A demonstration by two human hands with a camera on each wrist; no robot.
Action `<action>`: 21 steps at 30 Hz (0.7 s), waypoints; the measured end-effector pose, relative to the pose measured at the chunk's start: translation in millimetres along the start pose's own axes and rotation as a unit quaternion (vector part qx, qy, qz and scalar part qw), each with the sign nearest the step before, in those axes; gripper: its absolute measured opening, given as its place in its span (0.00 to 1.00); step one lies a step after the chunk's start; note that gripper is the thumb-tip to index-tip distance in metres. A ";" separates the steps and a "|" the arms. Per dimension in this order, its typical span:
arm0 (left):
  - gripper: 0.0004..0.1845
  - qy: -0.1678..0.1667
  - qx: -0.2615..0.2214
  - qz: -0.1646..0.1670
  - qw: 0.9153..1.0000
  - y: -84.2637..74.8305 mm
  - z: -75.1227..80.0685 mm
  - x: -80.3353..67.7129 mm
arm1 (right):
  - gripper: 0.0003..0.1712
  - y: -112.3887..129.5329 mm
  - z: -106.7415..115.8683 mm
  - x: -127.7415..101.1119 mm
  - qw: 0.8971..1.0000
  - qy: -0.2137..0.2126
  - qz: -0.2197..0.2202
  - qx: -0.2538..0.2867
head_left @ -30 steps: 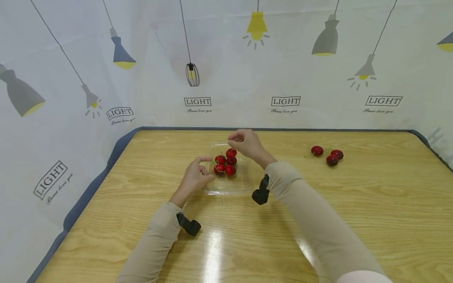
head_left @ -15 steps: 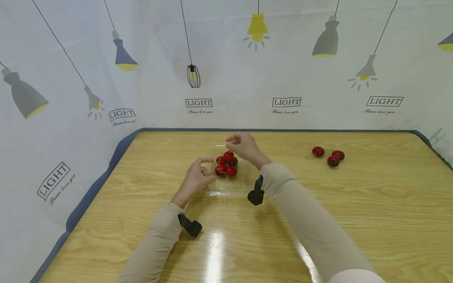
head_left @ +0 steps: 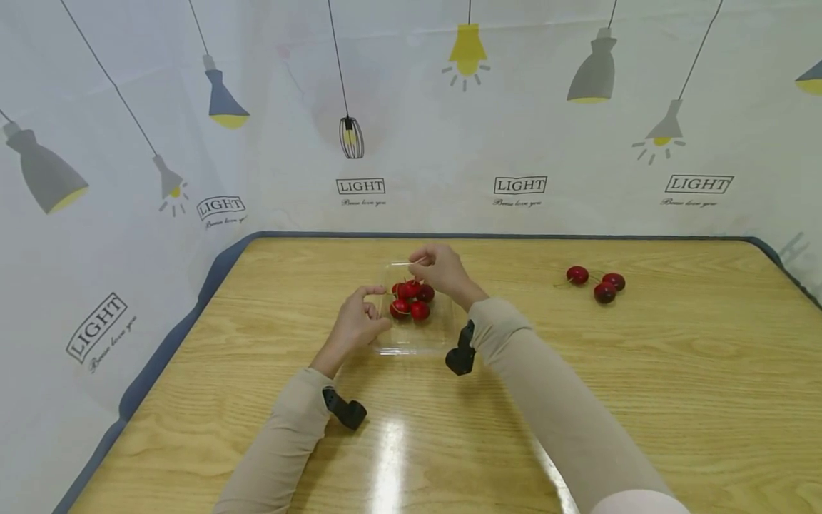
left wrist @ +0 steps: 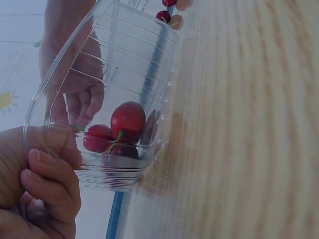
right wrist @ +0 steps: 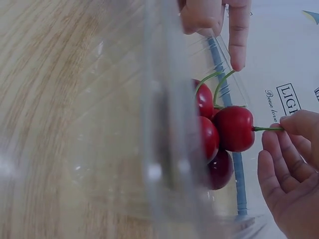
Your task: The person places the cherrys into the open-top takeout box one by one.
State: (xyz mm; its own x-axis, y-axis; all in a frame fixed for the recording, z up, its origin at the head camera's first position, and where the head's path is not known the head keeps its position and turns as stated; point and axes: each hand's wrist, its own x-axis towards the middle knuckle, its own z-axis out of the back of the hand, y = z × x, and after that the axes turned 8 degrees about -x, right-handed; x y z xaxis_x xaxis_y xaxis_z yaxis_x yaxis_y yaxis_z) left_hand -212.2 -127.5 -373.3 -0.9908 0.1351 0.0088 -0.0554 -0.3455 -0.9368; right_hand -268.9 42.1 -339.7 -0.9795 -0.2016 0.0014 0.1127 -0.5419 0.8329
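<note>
A clear plastic container (head_left: 411,344) stands on the wooden table and holds several red cherries (head_left: 411,307). My left hand (head_left: 372,307) grips its left wall; in the left wrist view the curled fingers (left wrist: 50,184) lie against the wall of the container (left wrist: 99,59). My right hand (head_left: 417,260) hovers over the container's far side and pinches the green stem of one cherry (head_left: 411,288). In the right wrist view that cherry (right wrist: 234,128) rests on the others, its stem between my fingertips (right wrist: 294,124).
Three loose cherries (head_left: 594,282) lie on the table (head_left: 642,400) to the right. A patterned white cloth (head_left: 128,214) walls in the table at the back and left. Black wrist cameras (head_left: 461,353) sit on both sleeves.
My right hand has come down and slightly left, lowering the cherry by its stem onto the pile in the container. The left hand has stayed on the container.
</note>
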 end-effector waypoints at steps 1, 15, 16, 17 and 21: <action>0.29 0.000 0.001 0.000 1.000 0.1 0.0 0.0 | 0.10 -0.2 -0.2 -0.2 1.000 0.000 0.000 -0.002; 0.29 0.004 0.001 0.000 1.000 -1.3 0.1 -1.2 | 0.10 -2.5 -2.7 -1.7 1.000 0.012 0.011 -0.022; 0.29 0.004 0.002 0.001 1.000 -1.3 0.1 -1.2 | 0.10 -2.6 -2.9 -1.8 1.000 0.011 0.012 -0.023; 0.29 0.005 0.005 0.001 1.000 -1.2 0.1 -1.2 | 0.10 -2.7 -3.0 -2.0 1.000 0.011 0.013 -0.024; 0.29 0.007 0.004 0.005 1.000 -1.1 0.1 -1.2 | 0.10 -3.4 -3.2 -2.6 0.999 0.011 0.017 -0.027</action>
State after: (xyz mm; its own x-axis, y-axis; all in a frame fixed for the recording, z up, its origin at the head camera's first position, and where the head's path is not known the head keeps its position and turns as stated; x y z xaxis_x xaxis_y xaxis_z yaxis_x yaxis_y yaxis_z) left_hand -210.9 -127.4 -372.3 -0.9895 0.1444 -0.0063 -0.0458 -0.3539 -0.9342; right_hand -266.2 41.9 -344.2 -0.9710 -0.2387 0.0167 0.1556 -0.5770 0.8018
